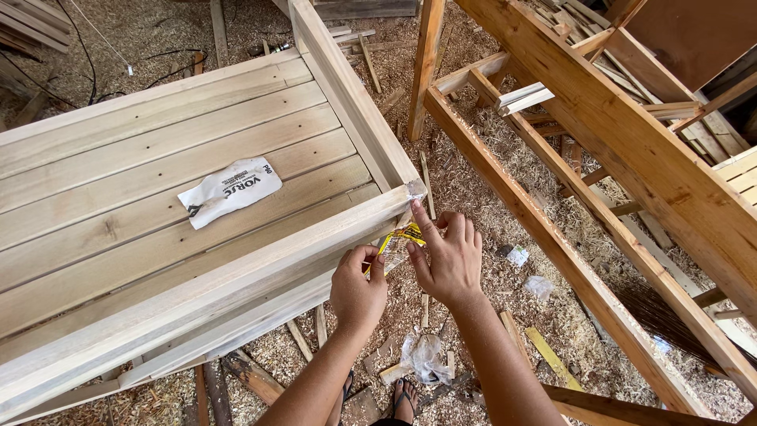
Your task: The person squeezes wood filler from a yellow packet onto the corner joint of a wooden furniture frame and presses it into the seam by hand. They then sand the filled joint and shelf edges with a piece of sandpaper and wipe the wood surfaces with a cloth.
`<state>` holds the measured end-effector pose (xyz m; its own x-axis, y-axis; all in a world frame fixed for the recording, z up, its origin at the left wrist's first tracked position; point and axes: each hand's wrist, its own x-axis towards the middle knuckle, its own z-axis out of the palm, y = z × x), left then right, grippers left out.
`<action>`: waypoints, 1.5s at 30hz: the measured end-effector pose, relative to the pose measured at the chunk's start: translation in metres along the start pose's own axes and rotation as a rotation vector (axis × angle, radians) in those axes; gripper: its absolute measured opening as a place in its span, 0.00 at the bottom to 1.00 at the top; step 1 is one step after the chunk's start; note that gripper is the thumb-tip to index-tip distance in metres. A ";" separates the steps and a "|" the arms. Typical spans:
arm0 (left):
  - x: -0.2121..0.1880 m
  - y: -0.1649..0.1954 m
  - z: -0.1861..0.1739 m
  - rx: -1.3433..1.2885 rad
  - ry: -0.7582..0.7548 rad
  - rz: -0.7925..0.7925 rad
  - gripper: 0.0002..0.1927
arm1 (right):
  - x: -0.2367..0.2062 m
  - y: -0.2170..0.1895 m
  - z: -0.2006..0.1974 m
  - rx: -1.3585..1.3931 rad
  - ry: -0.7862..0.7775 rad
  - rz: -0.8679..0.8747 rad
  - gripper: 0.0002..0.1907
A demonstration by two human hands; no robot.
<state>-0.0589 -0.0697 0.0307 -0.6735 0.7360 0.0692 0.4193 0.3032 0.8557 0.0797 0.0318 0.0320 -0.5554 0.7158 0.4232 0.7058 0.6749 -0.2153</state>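
My left hand (359, 288) and my right hand (448, 256) both pinch a small yellow and clear sachet (399, 238) just below the near corner of a pale wooden bed frame (315, 237). The frame's corner (414, 190) shows a shiny grey smear where two rails meet. The left thumb and forefinger hold the sachet's lower end. My right forefinger and thumb grip its upper end near the corner. A crumpled white paper packet (229, 190) lies on the frame's slats (118, 158), well to the left of both hands.
A second wooden frame of long beams (583, 150) leans at the right. Sawdust, shavings and wood offcuts (505, 237) cover the floor. A crumpled clear plastic bag (427, 356) lies by my sandalled feet (406, 394). Black cables (87, 63) run at the top left.
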 end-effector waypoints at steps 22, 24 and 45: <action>-0.001 0.006 0.000 0.004 -0.010 -0.026 0.04 | -0.005 -0.005 -0.003 0.012 0.016 -0.038 0.31; 0.000 0.006 0.000 0.012 -0.009 -0.027 0.04 | -0.005 -0.003 -0.003 0.014 0.041 -0.050 0.31; -0.002 0.004 0.000 -0.009 -0.008 -0.008 0.04 | -0.005 -0.004 0.002 0.024 -0.053 -0.009 0.32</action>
<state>-0.0558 -0.0697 0.0343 -0.6718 0.7384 0.0584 0.4087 0.3038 0.8606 0.0787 0.0260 0.0291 -0.5849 0.7174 0.3786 0.6898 0.6854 -0.2331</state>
